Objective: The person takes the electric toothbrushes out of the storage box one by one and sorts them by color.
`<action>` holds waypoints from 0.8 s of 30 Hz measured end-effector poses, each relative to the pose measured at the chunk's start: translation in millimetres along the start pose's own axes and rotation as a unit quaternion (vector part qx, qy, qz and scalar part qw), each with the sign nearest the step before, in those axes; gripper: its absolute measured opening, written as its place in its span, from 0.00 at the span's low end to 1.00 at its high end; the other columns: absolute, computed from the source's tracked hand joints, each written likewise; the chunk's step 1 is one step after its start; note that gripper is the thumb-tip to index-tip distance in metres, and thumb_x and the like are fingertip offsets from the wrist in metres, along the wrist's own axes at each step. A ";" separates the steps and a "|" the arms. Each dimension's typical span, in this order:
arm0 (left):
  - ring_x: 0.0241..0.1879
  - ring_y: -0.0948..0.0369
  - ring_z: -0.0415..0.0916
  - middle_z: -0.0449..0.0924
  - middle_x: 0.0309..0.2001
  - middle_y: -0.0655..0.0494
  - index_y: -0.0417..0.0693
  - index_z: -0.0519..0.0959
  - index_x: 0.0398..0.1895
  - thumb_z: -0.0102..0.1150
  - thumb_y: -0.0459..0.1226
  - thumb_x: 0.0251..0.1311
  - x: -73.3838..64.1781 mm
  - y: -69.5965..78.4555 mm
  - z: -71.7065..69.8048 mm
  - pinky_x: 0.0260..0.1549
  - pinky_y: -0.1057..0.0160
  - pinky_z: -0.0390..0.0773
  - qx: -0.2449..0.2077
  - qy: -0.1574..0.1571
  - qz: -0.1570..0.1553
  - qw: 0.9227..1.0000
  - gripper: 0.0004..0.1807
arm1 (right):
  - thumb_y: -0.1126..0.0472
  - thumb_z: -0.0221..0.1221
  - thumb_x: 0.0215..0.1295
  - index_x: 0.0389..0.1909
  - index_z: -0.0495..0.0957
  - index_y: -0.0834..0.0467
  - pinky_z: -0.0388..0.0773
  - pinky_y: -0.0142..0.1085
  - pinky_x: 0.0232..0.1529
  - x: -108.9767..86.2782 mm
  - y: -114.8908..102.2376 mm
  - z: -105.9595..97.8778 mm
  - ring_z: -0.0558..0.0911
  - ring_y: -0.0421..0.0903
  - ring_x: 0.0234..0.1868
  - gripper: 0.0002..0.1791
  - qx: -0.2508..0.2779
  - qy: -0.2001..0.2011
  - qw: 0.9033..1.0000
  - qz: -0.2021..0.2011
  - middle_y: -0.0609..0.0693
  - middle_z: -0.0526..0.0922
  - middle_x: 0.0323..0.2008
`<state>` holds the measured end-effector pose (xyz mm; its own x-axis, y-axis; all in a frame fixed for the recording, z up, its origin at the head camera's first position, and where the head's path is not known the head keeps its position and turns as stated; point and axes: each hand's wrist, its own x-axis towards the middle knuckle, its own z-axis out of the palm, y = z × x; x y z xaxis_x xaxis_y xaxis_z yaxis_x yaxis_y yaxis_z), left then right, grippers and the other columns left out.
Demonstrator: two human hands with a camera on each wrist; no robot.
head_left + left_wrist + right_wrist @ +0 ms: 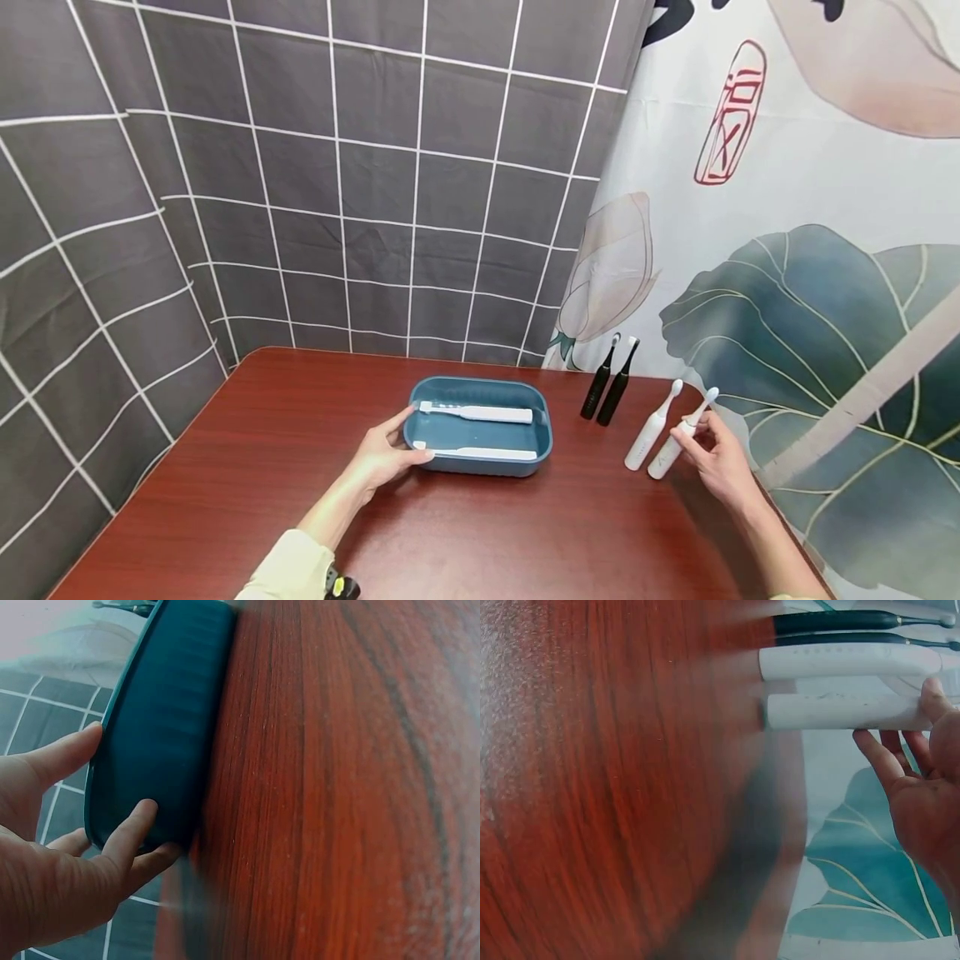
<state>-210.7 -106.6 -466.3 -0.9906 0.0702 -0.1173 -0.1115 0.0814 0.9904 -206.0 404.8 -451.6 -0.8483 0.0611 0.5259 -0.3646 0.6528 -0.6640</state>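
My left hand [380, 454] holds the left end of a blue plastic bin [546, 429], its thumb at the near rim. Two white electric toothbrushes lie inside: one toothbrush [495, 414] toward the far wall, another toothbrush [487, 453] along the near wall. In the left wrist view, fingertips [150, 806] lie against the bin's outer wall. At the right, my right hand [722, 458] grips a white electric toothbrush [667, 454] near the neck, thumb on one side and fingers on the other. This brush is upright, head up, beside a second standing white toothbrush [647, 437].
Two black electric toothbrushes, one brush [597, 387] next to another brush [615, 396], stand farther back between the bin and the white pair. All rest on a reddish-brown wooden table [262, 467]. A grey gridded curtain [300, 208] and a leaf-print cloth [810, 333] hang behind it.
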 end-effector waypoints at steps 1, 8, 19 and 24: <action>0.61 0.43 0.74 0.66 0.69 0.33 0.46 0.63 0.76 0.78 0.29 0.47 0.1 -0.1 0.1 0.48 0.55 0.82 -0.001 -0.001 0.000 1.000 0.50 | 0.77 0.64 0.61 0.44 0.72 0.67 0.75 0.26 0.23 -0.3 0.3 0.0 0.75 0.37 0.27 0.14 0.002 -0.002 1.000 0.003 0.49 0.76 0.31; 0.60 0.43 0.75 0.66 0.69 0.33 0.46 0.63 0.76 0.78 0.29 0.48 1.5 -1.7 -0.1 0.47 0.55 0.82 -0.004 -0.003 0.001 1.000 0.50 | 0.73 0.65 0.64 0.45 0.73 0.65 0.75 0.26 0.24 -2.7 2.1 2.0 0.75 0.37 0.28 0.12 0.006 -0.009 1.000 0.001 0.47 0.77 0.33; 0.60 0.43 0.75 0.67 0.68 0.33 0.45 0.63 0.76 0.78 0.29 0.47 2.0 -2.5 -0.1 0.47 0.57 0.82 -0.004 -0.002 0.003 1.000 0.50 | 0.68 0.67 0.64 0.54 0.72 0.65 0.77 0.24 0.30 -6.6 -1.7 3.4 0.76 0.33 0.34 0.20 -0.009 -0.024 0.999 0.035 0.53 0.78 0.38; 0.61 0.42 0.74 0.68 0.68 0.33 0.44 0.64 0.76 0.78 0.30 0.47 2.8 -2.8 -0.2 0.48 0.57 0.82 0.006 -0.001 0.010 1.000 0.50 | 0.65 0.69 0.63 0.57 0.73 0.65 0.72 0.19 0.34 -10.6 -9.3 -4.3 0.75 0.31 0.35 0.24 -0.032 0.019 0.998 0.059 0.53 0.78 0.39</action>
<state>-213.2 -106.9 -469.3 -0.9924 0.0742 -0.0983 -0.0914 0.0921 0.9915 -192.0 401.4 -448.7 -0.8687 0.1674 0.4663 -0.2366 0.6867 -0.6874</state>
